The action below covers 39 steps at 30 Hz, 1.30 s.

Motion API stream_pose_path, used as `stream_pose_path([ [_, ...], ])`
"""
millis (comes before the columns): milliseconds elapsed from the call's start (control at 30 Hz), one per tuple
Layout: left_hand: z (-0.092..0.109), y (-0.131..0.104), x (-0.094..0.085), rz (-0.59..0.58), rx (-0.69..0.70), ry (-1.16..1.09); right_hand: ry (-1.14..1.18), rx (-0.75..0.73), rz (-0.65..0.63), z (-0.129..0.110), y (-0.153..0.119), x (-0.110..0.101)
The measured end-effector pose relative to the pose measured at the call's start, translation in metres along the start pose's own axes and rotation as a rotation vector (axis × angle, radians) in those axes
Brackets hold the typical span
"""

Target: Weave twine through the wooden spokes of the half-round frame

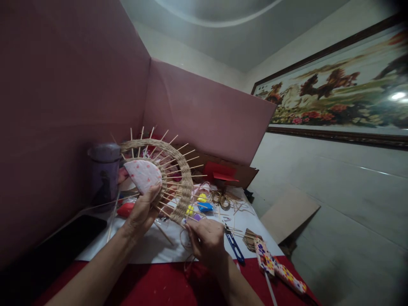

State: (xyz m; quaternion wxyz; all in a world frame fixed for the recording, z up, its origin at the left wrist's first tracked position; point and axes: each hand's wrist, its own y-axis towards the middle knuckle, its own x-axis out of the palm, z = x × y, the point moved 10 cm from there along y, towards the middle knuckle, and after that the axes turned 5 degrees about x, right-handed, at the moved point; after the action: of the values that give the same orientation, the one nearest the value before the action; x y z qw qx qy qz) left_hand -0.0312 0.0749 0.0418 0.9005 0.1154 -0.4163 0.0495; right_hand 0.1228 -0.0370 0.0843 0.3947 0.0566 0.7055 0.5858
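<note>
A half-round woven piece [185, 178] of twisted cord on thin sticks is raised above the table, its sticks fanning outward. White cloth with pink spots [142, 172] covers its inner half-disc. My left hand [145, 208] grips the piece at its inner band, thumb over the cloth, its other fingers mostly hidden behind. At the lower end of the outer band, my right hand [207, 238] is closed, fingertips pinched at the cord. A loose length of cord [185, 240] hangs beside the right fingers.
Blue snips [234, 244] and a flower-patterned glue gun [280, 267] lie at the right. Yellow [202, 197] and blue packets [205, 207] sit behind the hands. A purple tumbler [104, 174] and black phone [79, 231] are at the left. Pink panels [204, 110] stand behind.
</note>
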Motion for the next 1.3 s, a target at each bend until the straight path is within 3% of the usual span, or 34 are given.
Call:
stream_pose_path([
  [300, -0.002, -0.002, -0.001, -0.008, -0.02, 0.021, -0.089, -0.078, -0.023, -0.011, -0.002, 0.006],
  [567, -0.002, -0.003, 0.001, 0.01, -0.042, -0.02, 0.02, -0.012, -0.035, -0.008, 0.001, -0.004],
  [800, -0.001, -0.003, 0.003, 0.043, -0.067, -0.11, 0.103, -0.046, 0.19, -0.01, 0.0, -0.039],
  [1000, -0.001, -0.006, 0.029, 0.043, -0.144, -0.256, 0.193, 0.06, 0.311, 0.005, -0.001, -0.053],
  [1200, -0.011, -0.011, 0.07, -0.015, -0.235, -0.304, 0.263, 0.168, 0.351, 0.019, -0.003, -0.045],
  [1300, -0.018, -0.009, 0.079, -0.006, -0.242, -0.307, 0.298, 0.214, 0.324, 0.026, -0.001, -0.037],
])
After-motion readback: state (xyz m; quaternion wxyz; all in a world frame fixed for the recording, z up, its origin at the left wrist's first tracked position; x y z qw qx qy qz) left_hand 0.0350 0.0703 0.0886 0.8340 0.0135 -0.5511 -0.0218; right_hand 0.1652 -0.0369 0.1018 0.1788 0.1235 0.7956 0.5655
